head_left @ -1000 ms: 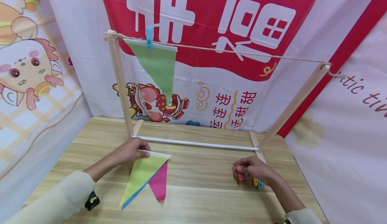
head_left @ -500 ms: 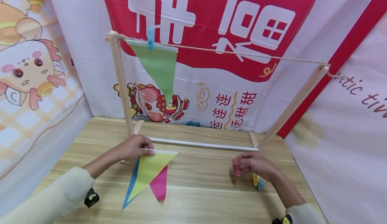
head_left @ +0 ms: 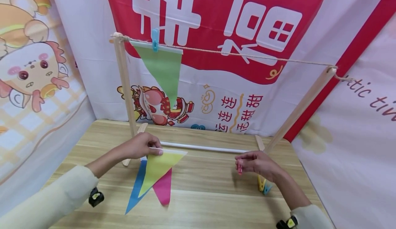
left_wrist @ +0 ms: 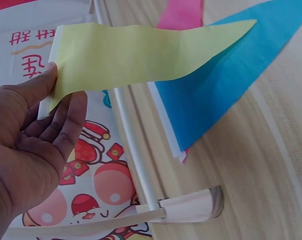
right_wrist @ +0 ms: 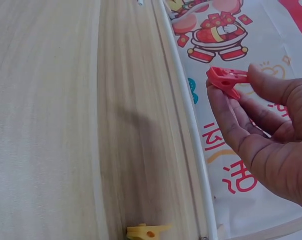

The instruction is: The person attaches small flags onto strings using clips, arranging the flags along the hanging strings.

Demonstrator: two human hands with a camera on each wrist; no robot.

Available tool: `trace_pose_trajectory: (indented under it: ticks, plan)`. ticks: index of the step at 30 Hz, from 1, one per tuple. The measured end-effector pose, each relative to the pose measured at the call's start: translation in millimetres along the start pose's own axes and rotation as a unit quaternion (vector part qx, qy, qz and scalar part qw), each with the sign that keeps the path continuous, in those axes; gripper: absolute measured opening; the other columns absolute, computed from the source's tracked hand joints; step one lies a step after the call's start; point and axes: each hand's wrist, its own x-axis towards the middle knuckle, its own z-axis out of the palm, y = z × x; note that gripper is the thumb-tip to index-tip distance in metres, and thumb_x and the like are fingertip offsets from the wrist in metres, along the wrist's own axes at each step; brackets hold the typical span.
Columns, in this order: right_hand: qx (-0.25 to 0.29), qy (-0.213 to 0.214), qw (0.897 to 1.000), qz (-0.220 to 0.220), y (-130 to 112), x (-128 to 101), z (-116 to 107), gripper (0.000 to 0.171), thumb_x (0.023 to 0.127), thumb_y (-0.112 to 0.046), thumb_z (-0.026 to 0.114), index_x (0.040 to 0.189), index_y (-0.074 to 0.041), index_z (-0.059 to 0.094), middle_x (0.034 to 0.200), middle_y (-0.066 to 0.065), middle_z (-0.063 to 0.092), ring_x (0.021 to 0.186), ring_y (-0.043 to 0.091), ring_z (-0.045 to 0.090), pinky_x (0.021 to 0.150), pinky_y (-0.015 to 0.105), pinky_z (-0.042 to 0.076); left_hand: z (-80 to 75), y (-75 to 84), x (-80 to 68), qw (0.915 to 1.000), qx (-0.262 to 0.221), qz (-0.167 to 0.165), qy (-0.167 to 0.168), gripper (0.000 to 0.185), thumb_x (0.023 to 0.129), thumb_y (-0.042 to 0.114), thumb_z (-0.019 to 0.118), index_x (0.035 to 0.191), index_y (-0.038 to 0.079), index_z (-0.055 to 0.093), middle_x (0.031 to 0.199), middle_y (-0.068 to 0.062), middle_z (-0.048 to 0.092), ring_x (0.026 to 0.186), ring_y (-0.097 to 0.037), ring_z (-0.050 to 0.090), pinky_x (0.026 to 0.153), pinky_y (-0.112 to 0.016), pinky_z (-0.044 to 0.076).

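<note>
The left hand (head_left: 139, 146) pinches the yellow flag (head_left: 161, 163) by the white strip along its top edge, thumb over and fingers (left_wrist: 65, 120) under, which keeps the thin triangle hanging point-down and clear of the bench (head_left: 210, 194) rather than crumpled; the flag is plain, matte, lemon-yellow, and in the left wrist view it bows softly along its length, so it looks light and floppy; it sits just in front of the white rod (head_left: 204, 148) at the foot of the wooden frame (head_left: 123, 81), above a blue flag (head_left: 136, 191) and a pink flag (head_left: 163, 189) that lie flat on the bench, partly under it

The right hand (head_left: 258, 163) holds the red clip (head_left: 239, 169) between thumb and curled fingers (right_wrist: 231, 120), near the right end of the rod; gripped at its handle end, as the right wrist view suggests, the clip points its mouth outward, ready to be squeezed; it is small, bright red plastic with a ribbed body; a yellow clip (head_left: 261, 183) and a blue clip (head_left: 267, 188) rest on the bench just behind that hand

Overhead, a twine line (head_left: 247, 54) runs between the frame's two posts; a green flag (head_left: 164, 67) hangs from it near the left post under a blue peg (head_left: 155, 38), its point straight down; printed cloth banners (head_left: 216, 23) wall the bench on three sides
</note>
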Motion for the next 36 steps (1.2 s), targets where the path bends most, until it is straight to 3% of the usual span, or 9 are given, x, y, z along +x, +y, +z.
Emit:
trace_pose_trajectory:
  ticks: [7,11,19,24,28,36]
  plan:
    - [-0.041,0.000,0.999,-0.014,-9,0,-1,0.045,0.115,-0.014,0.065,0.150,0.014,0.059,0.125,0.013,0.080,0.114,0.020,0.080,0.103,0.036,0.068,1.4,10.9,5.9,0.9987,0.005,0.019,0.047,0.011,0.107,0.024,0.081,0.110,0.013,0.085,0.096,0.001,0.080,0.089,-0.019,0.066,0.079,-0.032,0.060]
    - [-0.048,0.005,0.998,-0.029,-17,1,-1,0.048,0.116,-0.012,0.063,0.152,0.018,0.054,0.126,0.019,0.079,0.112,0.020,0.081,0.103,0.038,0.068,0.6,19.8,10.6,0.9953,0.008,0.042,0.087,0.013,0.107,0.023,0.081,0.113,0.012,0.085,0.098,0.000,0.080,0.089,-0.018,0.066,0.077,-0.031,0.060]
    - [-0.069,0.012,0.997,-0.039,-36,4,2,0.054,0.115,-0.014,0.066,0.156,0.018,0.051,0.132,0.021,0.079,0.118,0.022,0.081,0.105,0.037,0.067,-3.2,36.6,12.2,0.9886,-0.011,0.041,0.145,0.017,0.103,0.029,0.086,0.113,0.016,0.088,0.101,-0.001,0.082,0.089,-0.022,0.063,0.071,-0.028,0.055]
    - [-0.075,0.014,0.995,-0.058,-48,5,4,0.050,0.115,-0.011,0.065,0.155,0.016,0.054,0.135,0.023,0.077,0.113,0.016,0.081,0.106,0.038,0.067,-8.0,44.5,13.6,0.9856,-0.021,0.047,0.161,0.016,0.099,0.036,0.090,0.105,0.022,0.087,0.096,0.000,0.077,0.085,-0.023,0.061,0.066,-0.028,0.051]
    - [-0.071,0.019,0.994,-0.078,-58,7,6,0.048,0.114,-0.008,0.065,0.155,0.016,0.055,0.131,0.016,0.080,0.109,0.014,0.081,0.106,0.040,0.068,-11.3,50.8,15.6,0.9838,-0.017,0.056,0.170,0.017,0.097,0.038,0.092,0.101,0.023,0.086,0.094,0.000,0.076,0.085,-0.023,0.060,0.070,-0.030,0.050]
    - [-0.112,0.054,0.987,-0.098,-82,9,7,0.043,0.112,-0.009,0.069,0.151,0.010,0.064,0.129,0.016,0.082,0.107,0.011,0.081,0.099,0.026,0.067,-17.2,64.2,23.8,0.9824,-0.015,0.085,0.165,0.009,0.104,0.027,0.086,0.109,0.020,0.087,0.105,-0.001,0.082,0.091,-0.022,0.064,0.077,-0.030,0.054]
